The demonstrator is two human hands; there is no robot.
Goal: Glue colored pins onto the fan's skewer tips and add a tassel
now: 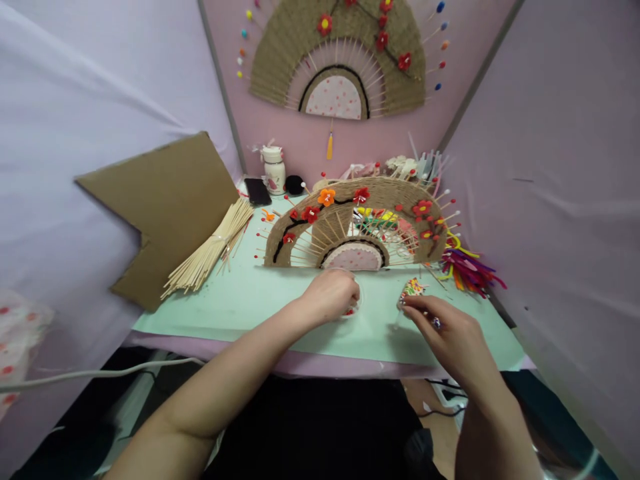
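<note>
My left hand (pixel 333 295) has its fingers curled down into a small clear dish (pixel 356 308) with a few red bits in it. Whatever those fingertips pinch is hidden. My right hand (pixel 447 330) pinches the edge of a small clear bag (pixel 413 288) of multicoloured bits, lying at the thumb and finger tips. A few blue-and-white bits (pixel 437 323) show by its curled fingers. Just beyond both hands stands a twine-wrapped fan (pixel 320 233), upright, with red and orange flowers, a dark branch, and sticks tipped with coloured balls.
A bundle of thin wooden sticks (pixel 210 250) lies left, against cut cardboard (pixel 170 207). Behind are a phone (pixel 257 192) and a white bottle (pixel 273 170). Coloured pipe cleaners (pixel 470 269) lie right of the fan. A larger fan (pixel 280 60) hangs on the back wall.
</note>
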